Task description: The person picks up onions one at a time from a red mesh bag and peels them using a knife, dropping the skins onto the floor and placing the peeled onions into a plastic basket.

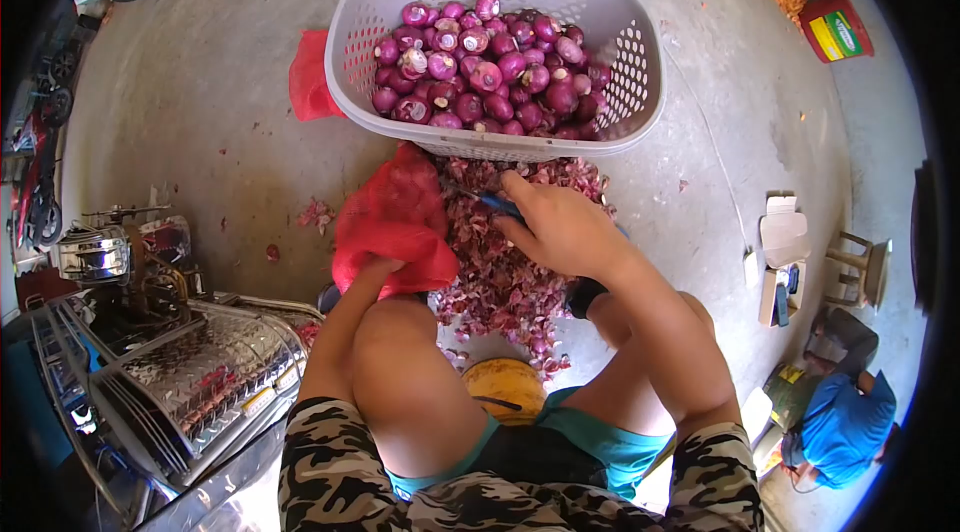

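My left hand (390,264) reaches into a red mesh bag (395,217), which covers its fingers. In my right hand (565,222) is a small knife (500,204) with a blue handle, fingers closed round it. The blade points left toward the bag. Below both hands a pile of dry purple onion skins (510,282) is spread over the floor between my legs. Just beyond the hands stands a grey plastic basket (640,82) with perforated sides. Many peeled red onions (485,77) lie in it.
A red piece of mesh (312,77) lies at the basket's left side. A metal motorcycle sidecar (190,372) stands close on my left. To the right are an open cardboard box (783,262), a wooden stool (860,272) and a person in blue (850,427). A red bucket (835,27) stands far right.
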Tool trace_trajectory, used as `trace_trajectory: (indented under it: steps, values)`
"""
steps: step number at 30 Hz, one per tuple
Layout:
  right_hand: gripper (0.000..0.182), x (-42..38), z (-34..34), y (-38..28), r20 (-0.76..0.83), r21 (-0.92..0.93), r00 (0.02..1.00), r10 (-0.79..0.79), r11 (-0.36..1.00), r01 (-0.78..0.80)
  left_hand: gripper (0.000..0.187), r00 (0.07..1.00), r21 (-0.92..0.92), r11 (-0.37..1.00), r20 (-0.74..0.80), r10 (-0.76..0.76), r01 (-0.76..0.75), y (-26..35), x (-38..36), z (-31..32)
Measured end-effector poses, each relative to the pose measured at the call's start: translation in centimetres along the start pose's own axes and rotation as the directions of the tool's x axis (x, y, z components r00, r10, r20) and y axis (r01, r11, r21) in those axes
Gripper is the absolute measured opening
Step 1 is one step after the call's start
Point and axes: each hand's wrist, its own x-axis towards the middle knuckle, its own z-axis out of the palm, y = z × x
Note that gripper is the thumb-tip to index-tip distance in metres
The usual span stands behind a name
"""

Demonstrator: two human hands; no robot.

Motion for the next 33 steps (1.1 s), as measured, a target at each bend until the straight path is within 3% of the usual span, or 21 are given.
trace_trajectory:
  steps: [18, 24, 27, 30, 33]
  values:
    - [0.032, -0.3, -1.2, 0.2, -0.046, 0.027, 0.999, 0.028, 0.999, -0.027, 0.033, 0.999, -0.091, 0.995, 0.012, -0.049, 0.05, -0.3, -1.9, 0.5]
    - [0.032, -0.4, -2.8, 1.8, -0.164, 0.055, 0.986, 0.032, 0.998, -0.023, 0.033, 0.992, -0.258, 0.958, 0.066, -0.11, 0.124, -2.5, -6.0, 0.9]
    - [0.033, -0.4, -3.1, 1.3, -0.178, 0.063, 0.984, 0.02, 0.998, -0.009, 0.033, 0.981, -0.421, 0.887, 0.117, -0.156, 0.191, -3.7, -9.2, 0.5]
    - [0.034, -0.5, -3.2, 1.1, -0.179, 0.036, 0.984, 0.014, 0.999, -0.007, 0.033, 0.963, -0.679, 0.684, 0.175, -0.203, 0.267, -4.5, -12.4, -1.0]
    - [0.033, -0.7, -3.5, 1.0, -0.161, 0.058, 0.987, 0.028, 0.998, -0.019, 0.033, 0.96, -0.833, 0.512, 0.073, -0.272, 0.208, -2.7, -16.7, -5.6]
